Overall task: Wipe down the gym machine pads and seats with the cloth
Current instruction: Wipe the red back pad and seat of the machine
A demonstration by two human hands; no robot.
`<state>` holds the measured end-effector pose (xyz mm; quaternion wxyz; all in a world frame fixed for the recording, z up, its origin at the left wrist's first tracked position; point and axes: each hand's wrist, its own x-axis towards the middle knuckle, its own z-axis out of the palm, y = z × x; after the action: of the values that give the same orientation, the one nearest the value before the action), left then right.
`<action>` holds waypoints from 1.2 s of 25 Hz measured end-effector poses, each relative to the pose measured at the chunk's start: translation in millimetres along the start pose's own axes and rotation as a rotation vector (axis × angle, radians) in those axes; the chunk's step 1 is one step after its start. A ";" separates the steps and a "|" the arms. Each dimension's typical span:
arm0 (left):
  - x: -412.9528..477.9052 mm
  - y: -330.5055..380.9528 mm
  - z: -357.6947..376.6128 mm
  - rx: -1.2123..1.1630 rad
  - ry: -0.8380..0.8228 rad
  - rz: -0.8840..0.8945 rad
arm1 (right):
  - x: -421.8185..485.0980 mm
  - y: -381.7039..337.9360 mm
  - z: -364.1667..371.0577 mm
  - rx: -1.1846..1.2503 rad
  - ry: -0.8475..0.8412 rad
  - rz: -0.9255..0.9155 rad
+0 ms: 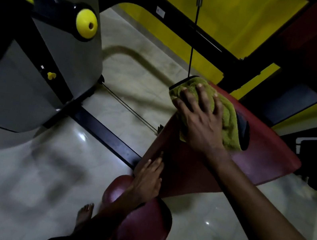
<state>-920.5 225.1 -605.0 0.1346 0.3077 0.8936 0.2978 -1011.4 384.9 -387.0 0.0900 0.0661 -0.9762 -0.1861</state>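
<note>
A dark red seat pad (262, 158) of the gym machine fills the middle right. A green cloth (231, 119) with a black edge lies on the pad's far corner. My right hand (202, 118) presses flat on the cloth with its fingers spread. My left hand (150, 178) rests with straight fingers on the pad's near left edge. Below it sits a smaller red roller pad (144, 226), partly hidden by my left forearm.
A grey weight-stack cover (42, 71) with a yellow knob (87, 22) stands at the left. Black frame tubes (108, 138) and a thin cable (192, 48) cross the glossy tiled floor. A yellow wall lies beyond. My bare foot (84, 215) is on the floor.
</note>
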 end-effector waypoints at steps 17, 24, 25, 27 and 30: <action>-12.7 -35.8 0.2 -0.026 -0.190 -0.051 | -21.3 -70.4 74.4 -0.092 -0.097 -0.304; -80.5 -86.9 69.5 0.101 -0.487 -0.235 | -38.0 -77.2 97.2 0.000 -0.105 -0.391; -80.4 -90.9 72.3 0.099 -0.498 -0.249 | -41.4 -79.7 102.4 0.009 -0.067 -0.390; -76.9 -98.4 75.9 0.081 -0.504 -0.262 | -36.0 -88.1 119.6 -0.045 -0.049 -0.434; -73.6 -105.5 78.8 0.140 -0.472 -0.237 | -42.7 -121.4 161.9 -0.080 -0.299 -0.600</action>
<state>-879.7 147.3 -727.7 0.3515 0.2707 0.8856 0.1376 -990.6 336.8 -587.1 -0.1104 0.3190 -0.9075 -0.2499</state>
